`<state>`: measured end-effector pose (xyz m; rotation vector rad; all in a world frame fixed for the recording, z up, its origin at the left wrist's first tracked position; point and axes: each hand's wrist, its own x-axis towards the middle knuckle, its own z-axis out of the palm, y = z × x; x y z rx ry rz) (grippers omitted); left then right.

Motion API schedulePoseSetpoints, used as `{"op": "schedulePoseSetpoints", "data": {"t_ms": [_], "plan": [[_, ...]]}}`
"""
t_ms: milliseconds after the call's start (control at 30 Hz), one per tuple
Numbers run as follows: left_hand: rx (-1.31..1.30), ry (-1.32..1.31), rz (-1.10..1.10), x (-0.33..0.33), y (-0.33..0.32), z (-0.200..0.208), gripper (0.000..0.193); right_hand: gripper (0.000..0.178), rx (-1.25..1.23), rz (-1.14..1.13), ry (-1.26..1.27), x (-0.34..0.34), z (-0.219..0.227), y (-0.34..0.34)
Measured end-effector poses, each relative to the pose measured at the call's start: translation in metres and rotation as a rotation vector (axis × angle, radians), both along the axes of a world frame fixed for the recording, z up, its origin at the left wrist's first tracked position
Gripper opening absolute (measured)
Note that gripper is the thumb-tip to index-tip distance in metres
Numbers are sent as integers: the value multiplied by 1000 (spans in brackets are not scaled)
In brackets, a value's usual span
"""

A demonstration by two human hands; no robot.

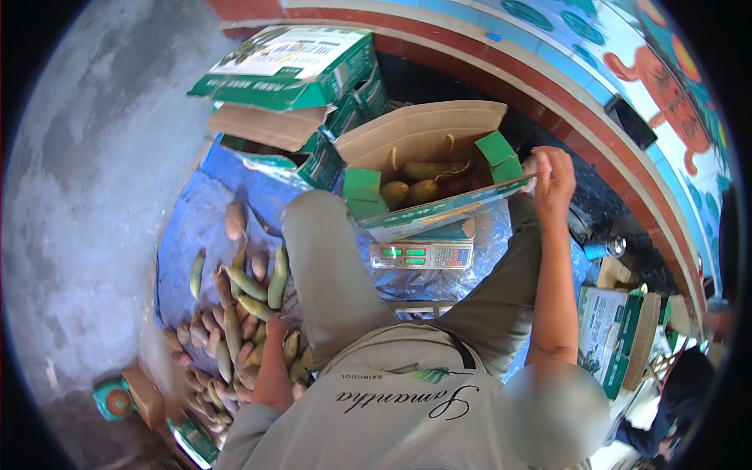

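Note:
An open green-and-white cardboard carton (439, 215) stands before me with its brown flap (423, 125) raised. Several greenish radishes (435, 170) lie inside, and the carton's depth is partly hidden. My right hand (554, 178) is closed on the carton's right front corner. Under the carton's near side, a digital scale (423, 255) shows its lit green display and keypad. Down at the left, my left hand (277, 326) reaches into a pile of radishes (232, 333), closed at the lower end of a green radish (252, 306). Its fingertips are partly hidden.
More green cartons (290, 70) are stacked at the back left. Another carton (607, 337) stands at the right, near a can (605, 248). A blue sheet (184, 258) lies under the pile. A small green dial scale (116, 401) sits at lower left. A painted wall curves along the right.

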<state>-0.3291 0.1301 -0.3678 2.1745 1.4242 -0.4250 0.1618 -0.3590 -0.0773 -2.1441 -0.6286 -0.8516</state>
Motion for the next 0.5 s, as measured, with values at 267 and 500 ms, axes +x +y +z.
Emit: {"op": "schedulePoseSetpoints", "data": {"t_ms": [267,500], "plan": [[-12,-15,2,2,-42,39,40,29,140,-29,118,34,-8,-30],[32,-37,63,-9,-67,79,42,27,-37,-78,142,23,-34,-23]]}}
